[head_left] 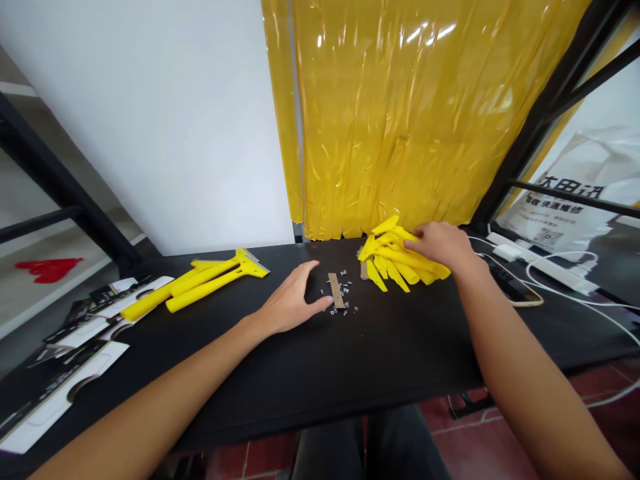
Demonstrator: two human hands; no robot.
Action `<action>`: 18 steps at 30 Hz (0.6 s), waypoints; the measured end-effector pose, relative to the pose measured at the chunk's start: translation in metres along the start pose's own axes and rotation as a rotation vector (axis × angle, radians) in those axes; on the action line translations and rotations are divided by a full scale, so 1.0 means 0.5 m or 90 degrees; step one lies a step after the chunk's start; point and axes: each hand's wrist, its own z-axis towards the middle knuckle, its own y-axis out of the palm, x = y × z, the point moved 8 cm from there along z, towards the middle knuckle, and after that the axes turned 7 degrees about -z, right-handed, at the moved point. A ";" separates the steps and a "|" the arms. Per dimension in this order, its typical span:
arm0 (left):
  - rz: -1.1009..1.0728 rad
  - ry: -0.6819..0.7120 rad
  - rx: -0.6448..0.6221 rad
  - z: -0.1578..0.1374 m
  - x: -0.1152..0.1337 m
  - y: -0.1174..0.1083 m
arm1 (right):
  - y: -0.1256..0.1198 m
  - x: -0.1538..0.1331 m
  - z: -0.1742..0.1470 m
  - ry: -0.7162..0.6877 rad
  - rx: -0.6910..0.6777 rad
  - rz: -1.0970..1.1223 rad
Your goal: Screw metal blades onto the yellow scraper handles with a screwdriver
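Observation:
My left hand [293,298] hovers at the middle of the black table, thumb and fingers apart and nothing between them. Its thumb tip is close beside a narrow brownish strip [336,291], with several small screws and nuts [346,288] scattered around it. My right hand [443,241] reaches to a heap of yellow scraper handles [390,257], its fingers closed on the upper part of one yellow scraper [407,235]. The palm side is hidden. Left of my left hand lie several yellow scrapers [205,283] with metal blade edges, side by side.
Black-and-white printed cards [90,370] lie along the left edge of the black table [300,373]. At the right are a phone [510,283], white cables and a power strip [543,261]. A yellow strip curtain [400,120] and white panel [200,120] stand behind. Black frame posts flank both sides.

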 end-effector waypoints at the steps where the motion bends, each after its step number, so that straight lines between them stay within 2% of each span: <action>1: 0.004 -0.001 -0.016 0.002 0.000 0.004 | 0.014 0.007 0.003 0.003 -0.030 -0.005; 6: 0.005 0.007 -0.054 0.015 0.003 0.012 | 0.051 0.006 0.007 0.015 -0.106 0.017; 14: 0.023 0.021 -0.118 0.064 0.023 0.037 | 0.051 0.007 0.008 0.031 -0.090 0.038; 18: 0.023 0.027 -0.115 0.070 0.030 0.036 | 0.045 0.002 0.007 0.034 -0.076 0.029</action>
